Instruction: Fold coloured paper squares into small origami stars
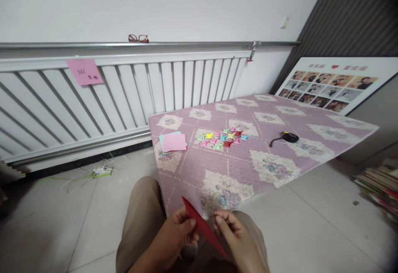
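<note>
A folded sheet of red paper (203,226) slants across my lap, its pointed ends at upper left and lower right. My left hand (183,228) pinches its left side between thumb and fingers. Just right of the paper, my right hand (231,227) has its fingers curled, thumb against the index finger, and nothing shows in the pinch. Beyond both hands, on the table with a purple flowered cloth (199,169), lies a group of small folded paper pieces (223,138) in several colours. To their left is a stack of coloured paper sheets (174,142), pink on top.
A black cord-like object (290,137) lies on the table's right part. Behind runs a white radiator (174,84) with a pink note (84,72); glasses (138,38) rest on the pipe. A photo board (336,82) leans at right. A power strip (103,171) sits on the floor.
</note>
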Demonstrator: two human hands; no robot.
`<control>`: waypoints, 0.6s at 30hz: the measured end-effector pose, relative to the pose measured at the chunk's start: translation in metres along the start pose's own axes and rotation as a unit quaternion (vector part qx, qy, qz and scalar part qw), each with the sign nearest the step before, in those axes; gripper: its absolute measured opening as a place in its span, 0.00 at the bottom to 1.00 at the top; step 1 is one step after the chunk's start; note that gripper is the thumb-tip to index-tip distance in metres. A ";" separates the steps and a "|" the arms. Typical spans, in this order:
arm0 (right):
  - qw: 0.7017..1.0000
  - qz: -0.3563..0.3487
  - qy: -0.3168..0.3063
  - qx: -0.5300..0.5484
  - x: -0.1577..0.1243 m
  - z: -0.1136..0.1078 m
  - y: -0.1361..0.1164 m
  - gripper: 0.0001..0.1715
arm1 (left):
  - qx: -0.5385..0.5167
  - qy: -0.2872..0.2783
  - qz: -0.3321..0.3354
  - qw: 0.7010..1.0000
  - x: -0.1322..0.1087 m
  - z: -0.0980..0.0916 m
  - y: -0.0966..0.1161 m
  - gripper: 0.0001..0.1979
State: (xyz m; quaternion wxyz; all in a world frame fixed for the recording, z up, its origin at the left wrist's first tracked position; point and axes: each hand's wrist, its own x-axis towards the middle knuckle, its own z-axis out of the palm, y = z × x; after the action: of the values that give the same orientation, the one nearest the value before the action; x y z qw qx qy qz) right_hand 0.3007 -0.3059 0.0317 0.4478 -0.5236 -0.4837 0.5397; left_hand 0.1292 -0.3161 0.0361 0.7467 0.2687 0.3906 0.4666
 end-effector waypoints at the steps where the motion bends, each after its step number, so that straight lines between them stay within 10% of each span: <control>1: 0.999 0.030 0.006 0.036 -0.001 0.000 -0.005 0.17 | 0.013 -0.010 -0.002 1.000 -0.001 0.000 0.001 0.20; 10: 0.967 0.107 -0.150 0.176 -0.020 0.014 -0.035 0.20 | 0.032 -0.060 0.008 0.998 -0.006 0.003 0.003 0.16; 18: 0.954 0.105 -0.170 0.224 -0.021 0.017 -0.035 0.20 | 0.001 -0.082 0.012 0.997 -0.004 -0.003 0.000 0.13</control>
State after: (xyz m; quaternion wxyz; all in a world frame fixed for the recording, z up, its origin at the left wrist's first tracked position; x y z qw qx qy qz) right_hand 0.2835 -0.3229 0.0691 0.4058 -0.3582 -0.3618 0.7590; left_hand 0.1258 -0.3198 0.0355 0.7703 0.3114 0.3249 0.4519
